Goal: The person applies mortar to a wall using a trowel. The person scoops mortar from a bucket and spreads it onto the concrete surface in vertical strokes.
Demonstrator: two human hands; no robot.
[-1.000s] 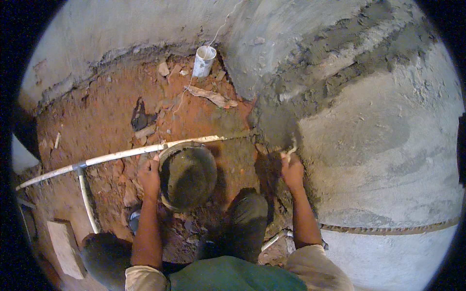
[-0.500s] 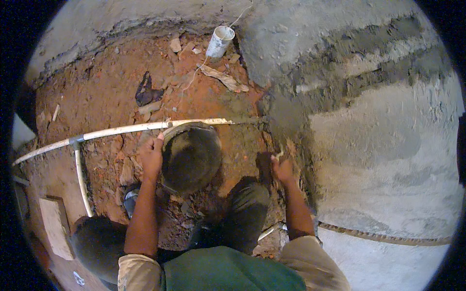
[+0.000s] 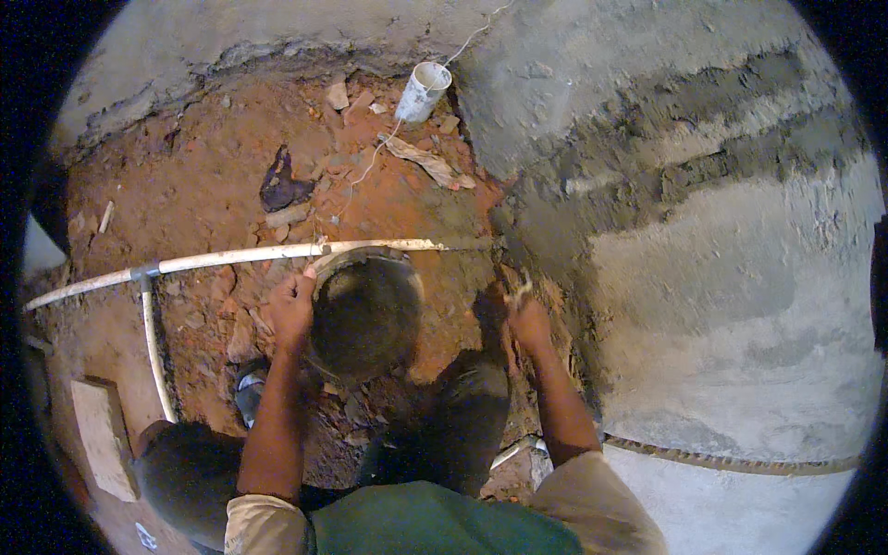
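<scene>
My left hand [image 3: 292, 307] is closed on the left rim of a round dark basin [image 3: 365, 314], its inside darkly shadowed and its bottom hard to make out. The basin is above the dirt, in front of my knees. To its right, my right hand [image 3: 530, 324] is closed near the foot of the plastered wall [image 3: 694, 259]. A short pale end sticks up from that fist; the rest of what it grips is hidden, so its kind is unclear. Wet, dark grey mortar [image 3: 546, 213] covers the wall's lower edge and corner beside this hand.
A white pipe [image 3: 231, 261] crosses the dirt just beyond the basin, with a branch [image 3: 154, 351] running toward me. An upright white pipe stub [image 3: 424, 92] with a thin cord stands in the far corner. Rubble, a dark rag [image 3: 282, 180] and a block [image 3: 104, 435] lie around.
My right hand has shifted slightly left, away from the wall. The left hand still grips the basin, which has barely moved. The whole view has tilted a little.
</scene>
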